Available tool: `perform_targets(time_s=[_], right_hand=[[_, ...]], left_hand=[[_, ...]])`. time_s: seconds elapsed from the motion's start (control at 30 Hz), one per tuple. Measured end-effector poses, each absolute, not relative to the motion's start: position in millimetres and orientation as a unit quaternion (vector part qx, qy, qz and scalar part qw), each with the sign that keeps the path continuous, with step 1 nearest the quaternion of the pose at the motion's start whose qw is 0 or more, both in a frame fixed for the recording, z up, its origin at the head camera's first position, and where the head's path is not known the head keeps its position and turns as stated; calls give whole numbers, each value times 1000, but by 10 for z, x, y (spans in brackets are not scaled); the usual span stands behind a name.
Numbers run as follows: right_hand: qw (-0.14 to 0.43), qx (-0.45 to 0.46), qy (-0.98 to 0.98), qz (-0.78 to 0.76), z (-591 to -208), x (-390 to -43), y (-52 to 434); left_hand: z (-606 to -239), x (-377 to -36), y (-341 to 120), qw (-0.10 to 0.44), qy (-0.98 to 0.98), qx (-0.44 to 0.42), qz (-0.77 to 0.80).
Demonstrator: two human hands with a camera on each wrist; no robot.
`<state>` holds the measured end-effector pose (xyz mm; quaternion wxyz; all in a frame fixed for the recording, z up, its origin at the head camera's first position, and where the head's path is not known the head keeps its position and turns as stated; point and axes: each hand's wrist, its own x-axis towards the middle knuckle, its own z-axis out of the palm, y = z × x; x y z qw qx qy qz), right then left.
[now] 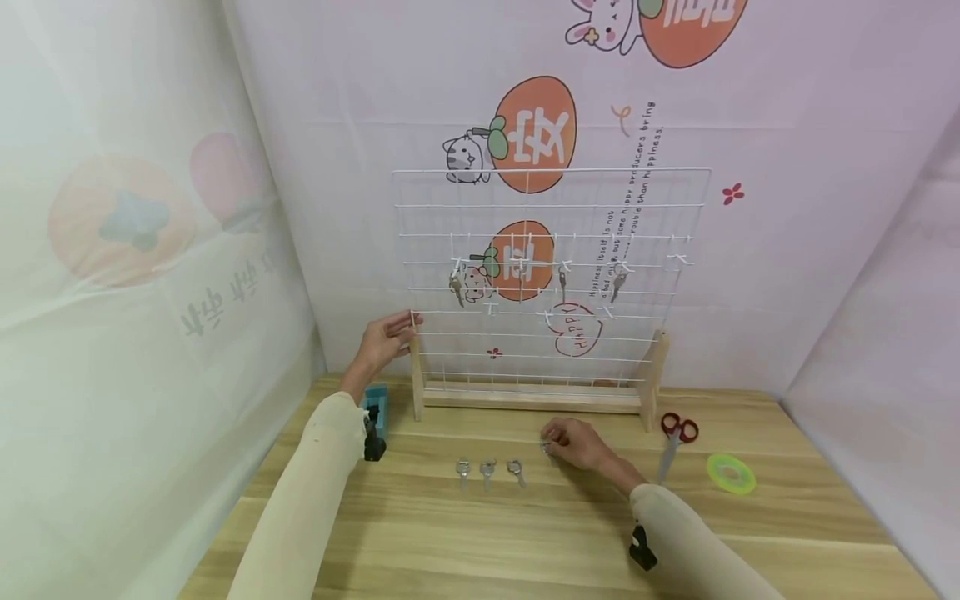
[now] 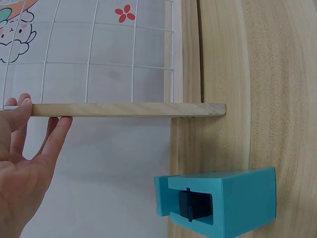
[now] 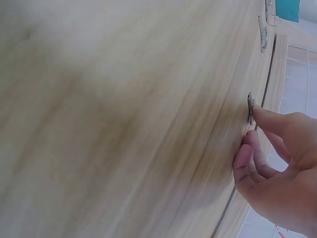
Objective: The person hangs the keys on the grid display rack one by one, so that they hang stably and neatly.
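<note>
Head view: I have the left hand (image 1: 385,340) at a wire rack's (image 1: 566,265) wooden upright (image 1: 417,375) and the right hand (image 1: 577,443), well apart, low over the table (image 1: 420,533) at a key (image 1: 546,449), just right of three keys (image 1: 487,472) in a row. Left wrist view: I see thumb and fingers gripping the upright's upper end, a teal object (image 2: 247,203) near its foot. Right wrist view: a fingertip touches the key; I cannot tell whether it is pinched.
</note>
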<state>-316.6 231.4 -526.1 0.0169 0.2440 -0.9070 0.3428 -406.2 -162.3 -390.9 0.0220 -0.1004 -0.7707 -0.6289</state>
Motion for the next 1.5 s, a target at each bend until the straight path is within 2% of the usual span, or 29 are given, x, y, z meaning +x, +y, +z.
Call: perform_targets(time_s=[0.23,0.5,0.77,1.03,1.3,1.5], right_hand=[[48,238,-903,354,-5315,-3163,2356],[55,231,-896,376,-5199,-3097,2452],[61,236,-891,383,-4926,-3048,2564],[143,292,-878,352,-4644,-2987,2698],[135,271,-873,383,-4276,-2916,2908],[191,248,-886,341,-4019,-2828,3092]], left_hand=[[-3910,-4045,-1622,17,-769,-105,-631],[-3896,-4041,-1615,16,-764,-101,-637],[-3892,-4031,-1610,16,-763,-104,-638],[-3899,-4023,-1617,18,-764,-107,-636],[-3883,-4018,-1628,14,-764,-103,-637],[-3877,-4003,-1624,15,-765,-104,-635]])
